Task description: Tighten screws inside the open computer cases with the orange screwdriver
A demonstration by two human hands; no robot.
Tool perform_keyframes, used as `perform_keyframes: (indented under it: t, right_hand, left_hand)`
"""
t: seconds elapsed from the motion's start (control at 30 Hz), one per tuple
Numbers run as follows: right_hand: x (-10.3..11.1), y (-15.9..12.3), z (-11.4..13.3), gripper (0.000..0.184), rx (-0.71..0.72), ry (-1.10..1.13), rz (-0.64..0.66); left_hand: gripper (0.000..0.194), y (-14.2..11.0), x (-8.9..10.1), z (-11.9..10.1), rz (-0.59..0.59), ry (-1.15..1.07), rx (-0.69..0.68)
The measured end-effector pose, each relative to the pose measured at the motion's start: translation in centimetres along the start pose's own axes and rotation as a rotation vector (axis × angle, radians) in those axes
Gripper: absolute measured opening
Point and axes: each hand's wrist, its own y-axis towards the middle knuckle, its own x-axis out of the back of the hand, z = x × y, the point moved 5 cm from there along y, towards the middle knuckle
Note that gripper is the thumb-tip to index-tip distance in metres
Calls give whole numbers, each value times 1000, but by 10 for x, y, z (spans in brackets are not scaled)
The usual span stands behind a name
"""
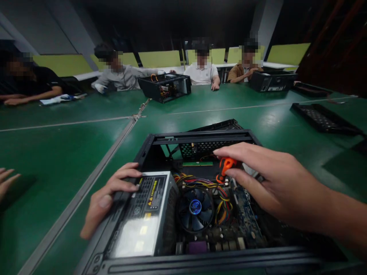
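Observation:
In front of me lies an opened black computer case [146,147], its inside facing up. My left hand [110,194] grips the case's left edge, its fingertips on the labelled power supply [155,194]. Between the thumb and fingers of my right hand [266,179] is a screwdriver with an orange and black handle [228,165]. It is held over the inside of the case, and its tip is hidden. Below are a fan [195,207] with a blue hub, a bundle of coloured cables [225,204], a green memory stick [197,164] and a dusty card [245,206].
Across the green table [86,149] sit several people, with two more computer cases [169,86] before them. A black panel [323,118] lies at the right. Another person's hand [7,181] reaches in at the left edge. A grey strip [114,141] crosses the tabletop.

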Motion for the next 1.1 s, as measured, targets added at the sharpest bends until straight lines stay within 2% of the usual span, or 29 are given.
perform_keyframes:
  t: [0.13, 0.5, 0.7, 0.87, 1.0, 1.1]
  right_hand:
    - [-20, 2, -11, 31, 0, 16, 56]
    - [-32, -1, -10, 31, 46, 3, 136]
    - [-33, -1, -13, 32, 38, -5, 138]
    - [-35, 0, -12, 32, 38, 16, 156]
    - [-35, 4, -12, 27, 36, 23, 156]
    - [-33, 8, -12, 24, 49, 10, 136]
  left_hand:
    - [35, -1, -1, -9, 0, -73, 42]
    - [33, -5, -3, -10, -20, -70, 81]
    - [32, -4, -3, -12, -63, -91, 124]
    - [32, -3, -5, -12, -28, -89, 116]
    - [32, -5, -2, -9, -88, -95, 127]
    - [31, -6, 1, -1, -45, -71, 90]
